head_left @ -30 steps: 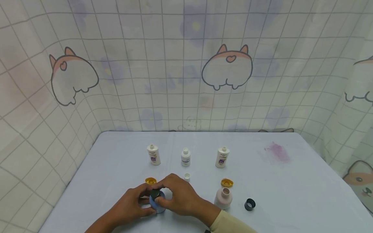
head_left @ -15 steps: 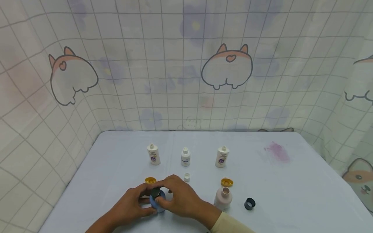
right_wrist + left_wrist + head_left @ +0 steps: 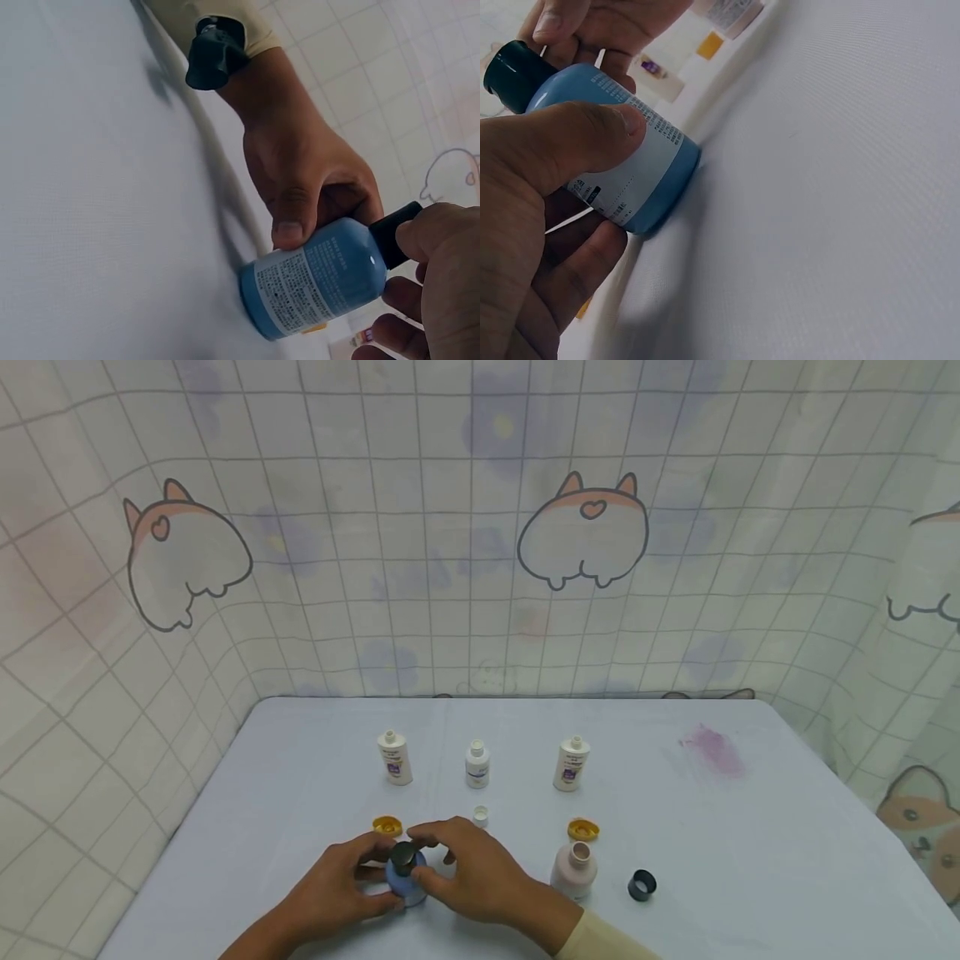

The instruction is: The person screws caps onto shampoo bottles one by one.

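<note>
My left hand (image 3: 330, 889) grips a blue bottle (image 3: 406, 888) with a printed label, thumb on one side and fingers round the other. It stands at the front left of the table. A black cap (image 3: 403, 857) sits on its neck. Beside the cap is my right hand (image 3: 480, 872), its thumb and index finger loosely bent at the cap's right side and parted. In the left wrist view most of the cap (image 3: 514, 77) shows, with the right hand's fingers behind it. The right thumb overlaps the cap (image 3: 394, 229) in the right wrist view.
A pinkish uncapped bottle (image 3: 573, 872) stands to the right, near a black ring-shaped cap (image 3: 642, 885). Yellow caps (image 3: 582, 829) and a small white cap (image 3: 481, 816) lie behind. Farther back stand three white bottles, the middle one (image 3: 477, 766) smallest.
The right hand's index finger and thumb have eased off the black cap toward the right, leaving more of it showing. The left hand has kept its grip on the blue bottle.
</note>
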